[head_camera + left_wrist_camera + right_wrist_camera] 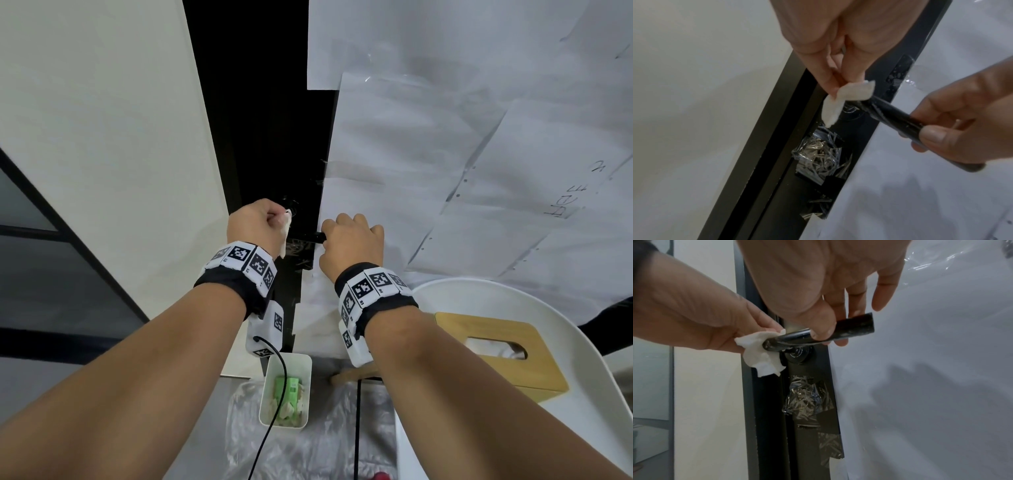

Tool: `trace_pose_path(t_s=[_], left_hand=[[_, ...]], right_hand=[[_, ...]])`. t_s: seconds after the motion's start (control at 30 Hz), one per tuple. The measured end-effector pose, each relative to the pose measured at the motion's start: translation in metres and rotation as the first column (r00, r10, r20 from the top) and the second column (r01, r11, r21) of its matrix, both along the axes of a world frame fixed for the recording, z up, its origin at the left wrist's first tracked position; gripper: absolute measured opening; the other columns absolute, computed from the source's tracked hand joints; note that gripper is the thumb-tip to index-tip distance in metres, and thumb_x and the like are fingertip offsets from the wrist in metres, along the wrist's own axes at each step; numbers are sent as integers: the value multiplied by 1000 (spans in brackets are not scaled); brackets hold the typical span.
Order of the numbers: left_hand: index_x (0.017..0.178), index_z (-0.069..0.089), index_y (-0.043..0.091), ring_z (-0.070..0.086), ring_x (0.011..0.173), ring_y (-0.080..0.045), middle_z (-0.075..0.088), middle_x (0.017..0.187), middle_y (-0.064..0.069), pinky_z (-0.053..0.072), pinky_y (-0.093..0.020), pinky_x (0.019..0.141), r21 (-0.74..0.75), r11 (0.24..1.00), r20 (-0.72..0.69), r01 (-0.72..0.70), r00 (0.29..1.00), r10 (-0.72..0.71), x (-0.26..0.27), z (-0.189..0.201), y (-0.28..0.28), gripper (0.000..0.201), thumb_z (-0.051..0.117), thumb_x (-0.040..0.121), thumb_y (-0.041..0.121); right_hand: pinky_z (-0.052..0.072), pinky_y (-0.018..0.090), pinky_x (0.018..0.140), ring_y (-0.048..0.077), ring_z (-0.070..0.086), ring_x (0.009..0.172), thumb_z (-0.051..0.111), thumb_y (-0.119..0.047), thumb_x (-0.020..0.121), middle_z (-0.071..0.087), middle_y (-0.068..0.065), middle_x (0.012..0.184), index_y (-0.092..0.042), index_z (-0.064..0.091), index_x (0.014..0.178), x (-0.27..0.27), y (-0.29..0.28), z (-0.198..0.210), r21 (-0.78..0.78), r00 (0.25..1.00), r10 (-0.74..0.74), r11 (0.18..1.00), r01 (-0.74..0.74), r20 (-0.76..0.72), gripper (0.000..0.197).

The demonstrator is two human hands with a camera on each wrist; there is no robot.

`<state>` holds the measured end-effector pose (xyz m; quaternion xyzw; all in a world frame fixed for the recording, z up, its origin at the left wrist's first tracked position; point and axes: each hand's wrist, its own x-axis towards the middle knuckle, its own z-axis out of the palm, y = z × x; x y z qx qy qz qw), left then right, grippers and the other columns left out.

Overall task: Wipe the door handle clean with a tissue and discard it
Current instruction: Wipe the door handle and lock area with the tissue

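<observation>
A black lever door handle (851,328) (894,115) (310,237) sticks out from the dark door frame. My right hand (352,245) (824,331) grips its free end with thumb and fingers. My left hand (258,222) (836,78) pinches a small crumpled white tissue (840,99) (761,352) against the handle's pivot end, beside the round rosette (797,354). In the head view the tissue (286,219) only peeks out from under the left fingers.
A white bin (286,390) with green and pale waste stands on the floor below the handle. A wooden tissue box (500,349) lies on a white chair (565,394) at the right. Paper sheets under plastic film (445,154) cover the door. Crumpled tape (807,399) sits below the handle.
</observation>
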<state>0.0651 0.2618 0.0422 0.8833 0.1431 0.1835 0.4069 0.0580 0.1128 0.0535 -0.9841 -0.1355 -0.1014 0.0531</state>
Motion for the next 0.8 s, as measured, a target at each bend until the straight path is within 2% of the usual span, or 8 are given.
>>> trace_pose_path(t_s=[0.07,0.17,0.2,0.3,0.43,0.57,0.67,0.8], left_hand=[[97,69,22,65,78,-10,66,84,6,45,-11,66,-7,1000,41,21,999,-21,-2,-2,-1,12,61,89,19],[104,67,17,62,83,-15,60,105,-3,43,-19,68,34,999,38,-39,999,38,-2,-4,-4,22,67,86,29],[103,66,15,60,79,-16,60,104,-4,42,-22,66,48,997,-22,-63,998,64,-1,-2,-4,28,68,84,36],[87,69,9,56,67,-18,69,81,-6,40,-25,56,117,993,-172,-27,984,47,2,5,-4,38,65,83,47],[86,70,12,58,66,-19,68,74,-5,41,-24,61,116,993,-166,-32,985,51,7,13,-4,30,64,87,41],[91,68,16,65,79,-24,69,87,-6,51,-30,70,153,986,-246,60,969,-21,11,20,-4,24,61,89,39],[90,70,15,66,86,-25,71,89,-6,51,-34,76,147,986,-133,74,990,-55,8,18,-3,17,60,89,28],[111,69,21,65,93,-24,68,106,-6,50,-26,80,86,993,-130,83,989,-71,7,11,2,28,52,92,9]], right_hand=[[31,38,81,25,47,99,52,-13,83,57,1,98,-18,59,103,0,0,1,-2,1000,2,1000,-2,-2,23],[33,39,83,25,48,100,52,-14,84,57,2,99,-19,59,104,-1,0,3,-8,1000,-1,1000,1,-16,22],[33,39,83,25,48,100,52,-14,84,58,2,99,-18,59,104,-1,0,4,-8,1000,0,1000,0,-14,22],[34,38,82,26,49,100,53,-13,82,58,3,99,-17,58,104,-2,1,5,-15,1000,13,1000,-13,-22,22],[35,35,76,27,49,100,54,-12,83,58,5,101,-15,57,103,0,0,6,-12,999,34,999,-35,-32,21],[35,35,74,27,48,102,54,-12,83,58,6,103,-15,57,105,0,0,6,-3,998,39,999,-39,-41,22],[34,35,74,27,48,102,55,-12,83,58,5,103,-14,56,105,1,0,6,-1,998,37,999,-37,-43,22],[33,35,73,27,48,103,54,-11,83,57,5,103,-15,56,105,-1,0,6,5,998,29,1000,-29,-49,23]])
